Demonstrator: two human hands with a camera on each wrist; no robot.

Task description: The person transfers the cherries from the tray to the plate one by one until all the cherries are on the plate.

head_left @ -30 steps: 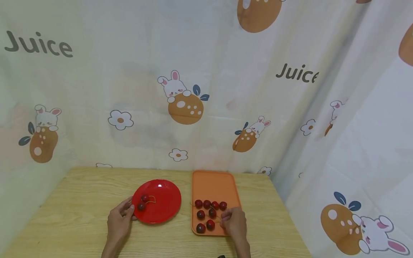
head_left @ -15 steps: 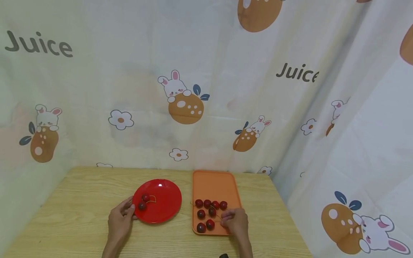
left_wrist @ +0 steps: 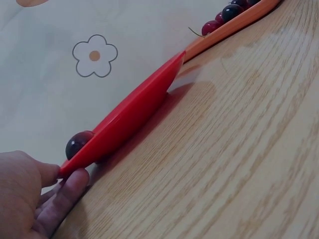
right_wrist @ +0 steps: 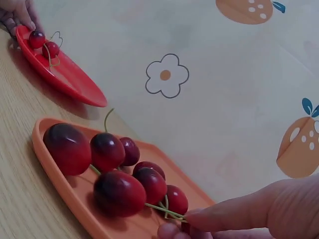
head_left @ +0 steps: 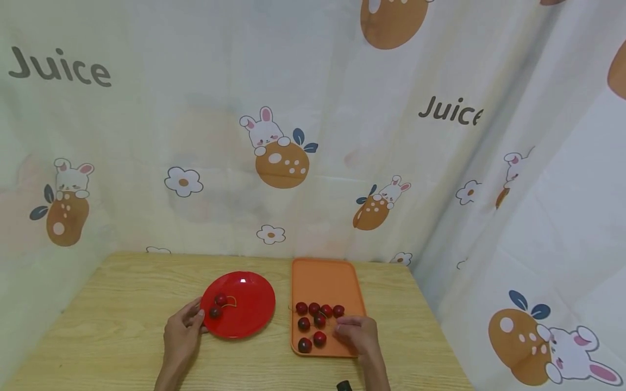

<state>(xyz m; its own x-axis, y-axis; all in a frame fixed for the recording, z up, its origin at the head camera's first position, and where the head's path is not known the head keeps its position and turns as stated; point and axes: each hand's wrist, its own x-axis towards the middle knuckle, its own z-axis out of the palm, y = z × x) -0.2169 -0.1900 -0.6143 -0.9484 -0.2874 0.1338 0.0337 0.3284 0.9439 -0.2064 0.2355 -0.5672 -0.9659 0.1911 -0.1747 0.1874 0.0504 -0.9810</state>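
A pale curtain [head_left: 210, 114], printed with rabbits, orange fruit, flowers and the word "Juice", encloses the far, left and right sides of the scene. Before it extends a light wood-grain surface [head_left: 142, 293]. On the right part of the surface lies a rectangular orange tray [head_left: 325, 279] with a low raised rim, its long sides running near to far. To its left, and apart from it, is a round red plate [head_left: 251, 304].

The left hand [head_left: 183, 326] holds the plate at its left rim, thumb above and fingers beneath. The right hand [head_left: 361, 334] is over the near right part of the tray; its thumb and fingers are drawn narrow in a pinch on a thin green cherry stem [right_wrist: 162, 209], best seen in the right wrist view.

Eight dark red cherries [head_left: 319, 339] occupy the near half of the tray: four in a far row, two in a middle row and two in a near row. Two plate cherries [head_left: 215, 311] sit close together on the left part of the plate, their slender stems [head_left: 236, 301] curving to the right. A small black object [head_left: 344, 385], cut off by the view, shows at the near edge.
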